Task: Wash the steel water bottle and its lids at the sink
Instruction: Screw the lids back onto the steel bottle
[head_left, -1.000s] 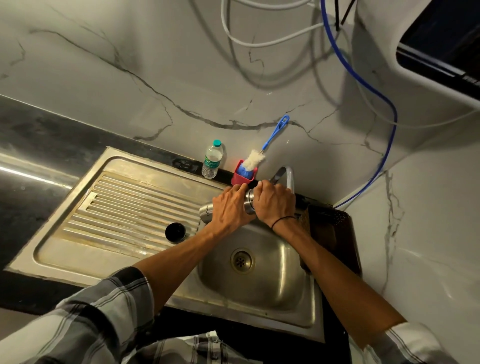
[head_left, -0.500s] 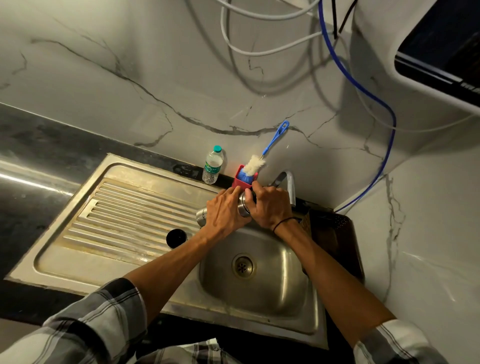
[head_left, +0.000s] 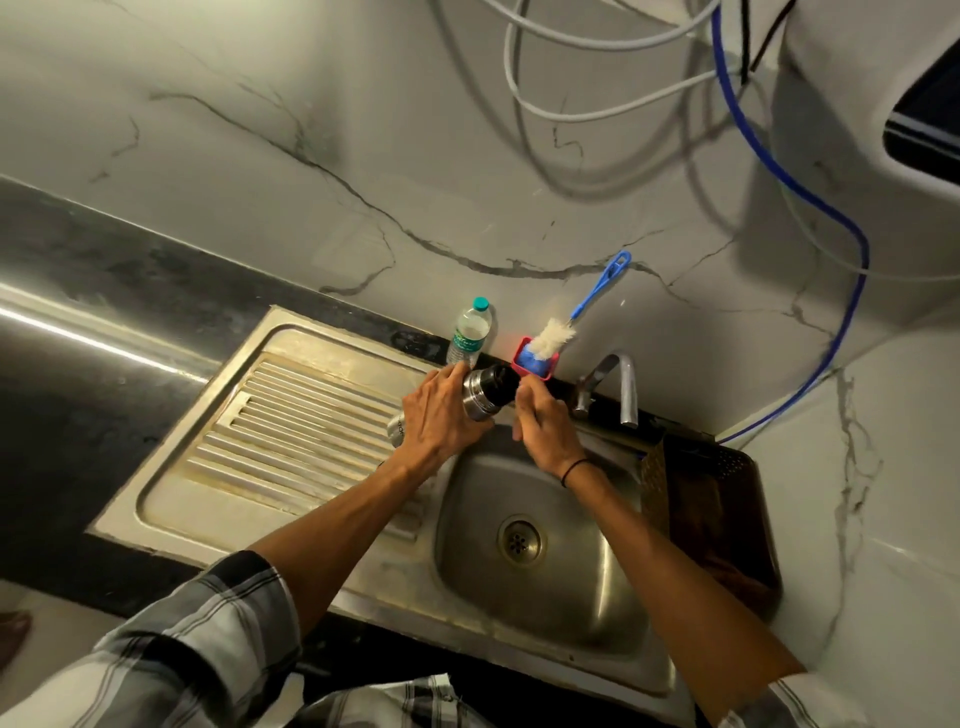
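Both hands have lifted the steel bottle (head_left: 480, 397) up and left, off the tap (head_left: 626, 387) toward the red holder (head_left: 535, 366). Shiny ribbed cylinder, long axis slanting, dark mouth pointing up-right. Left hand (head_left: 439, 418) wraps the body from below; right hand (head_left: 540, 423) is curled at the mouth end, its grip hidden. All above the sink (head_left: 545, 597) rim.

The left hand (head_left: 441, 415) grips the steel bottle (head_left: 480, 397), held tilted above the sink's (head_left: 587, 597) back edge. The right hand (head_left: 540, 423) touches its dark mouth end. A plastic bottle (head_left: 470, 335), red holder (head_left: 540, 366) with brush (head_left: 558, 335), and tap (head_left: 626, 389) stand behind.
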